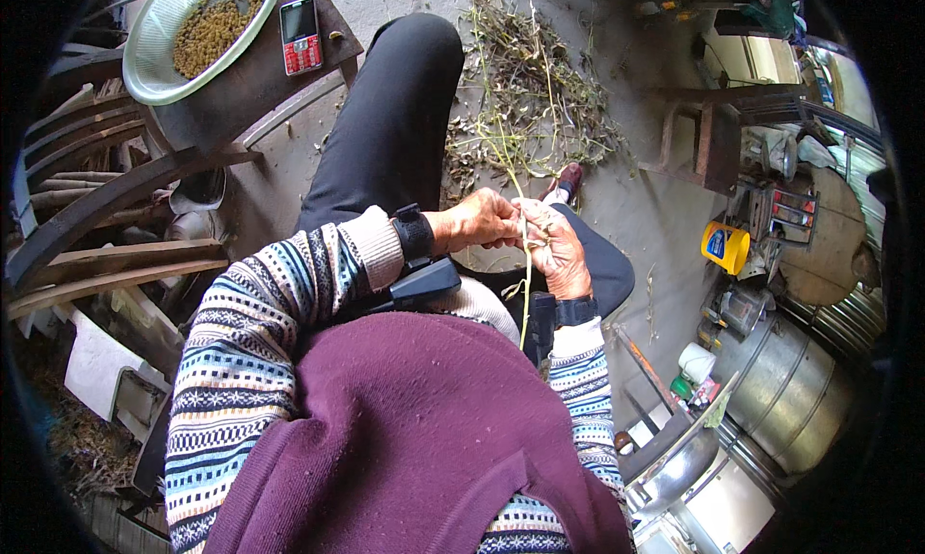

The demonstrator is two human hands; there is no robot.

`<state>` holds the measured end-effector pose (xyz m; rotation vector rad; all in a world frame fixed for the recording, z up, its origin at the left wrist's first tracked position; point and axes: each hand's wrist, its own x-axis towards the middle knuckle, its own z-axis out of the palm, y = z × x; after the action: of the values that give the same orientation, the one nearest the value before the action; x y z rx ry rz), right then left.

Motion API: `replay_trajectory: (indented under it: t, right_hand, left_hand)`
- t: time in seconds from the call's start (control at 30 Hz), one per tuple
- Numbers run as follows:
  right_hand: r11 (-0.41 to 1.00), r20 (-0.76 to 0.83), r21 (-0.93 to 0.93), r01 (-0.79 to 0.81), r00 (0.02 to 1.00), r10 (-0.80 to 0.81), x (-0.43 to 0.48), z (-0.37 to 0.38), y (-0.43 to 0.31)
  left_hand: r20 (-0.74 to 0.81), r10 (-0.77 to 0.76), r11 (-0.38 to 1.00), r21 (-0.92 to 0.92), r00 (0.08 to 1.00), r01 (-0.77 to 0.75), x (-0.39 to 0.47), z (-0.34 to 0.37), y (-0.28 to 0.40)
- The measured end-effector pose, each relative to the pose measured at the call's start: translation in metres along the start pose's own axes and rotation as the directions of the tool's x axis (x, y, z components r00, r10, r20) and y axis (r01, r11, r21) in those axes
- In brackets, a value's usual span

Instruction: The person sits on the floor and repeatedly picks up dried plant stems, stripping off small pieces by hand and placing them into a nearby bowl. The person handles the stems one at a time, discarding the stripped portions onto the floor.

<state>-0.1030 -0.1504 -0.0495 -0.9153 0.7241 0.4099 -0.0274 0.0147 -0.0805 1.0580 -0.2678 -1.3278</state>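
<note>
Both my hands meet in front of my lap at a long pale-green plant stem (527,301). My right hand (555,247) grips it, with the stem running across the fingers and down towards my body. The fingertips of my left hand (480,220) are pinched at the same spot, close against the right fingers. What lies between the fingertips is too small to tell. Past the hands, the stem's thin upper part reaches over a heap of dried, leafy plants (538,84) on the floor between my legs.
At upper left, a wooden bench (217,124) bears a pale-green plastic basket (137,62) of small yellowish-brown pieces and a red keypad phone (300,37). A curved wooden chair (108,200) stands left. On the right are a yellow bucket (725,247), a metal drum (784,388) and a wooden stool (712,146).
</note>
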Motion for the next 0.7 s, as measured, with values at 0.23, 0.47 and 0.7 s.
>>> replay_trajectory:
  t: [0.23,0.47,0.7]
  right_hand:
    - [0.995,-0.021,-0.090,0.030,0.999,-0.032,-0.019,-0.010,-0.046]
    - [0.929,-0.041,-0.303,0.211,0.971,-0.234,-0.109,-0.031,-0.094]
    - [0.824,-0.136,-0.529,0.202,0.939,-0.317,-0.198,-0.010,-0.035]
  left_hand:
    - [-0.145,-0.131,0.983,-0.148,0.981,0.109,0.012,-0.004,-0.010]
    - [-0.115,-0.056,0.921,-0.388,0.992,0.007,0.054,-0.003,0.030]
    - [0.176,0.023,0.912,-0.406,0.984,0.051,0.065,0.041,0.078]
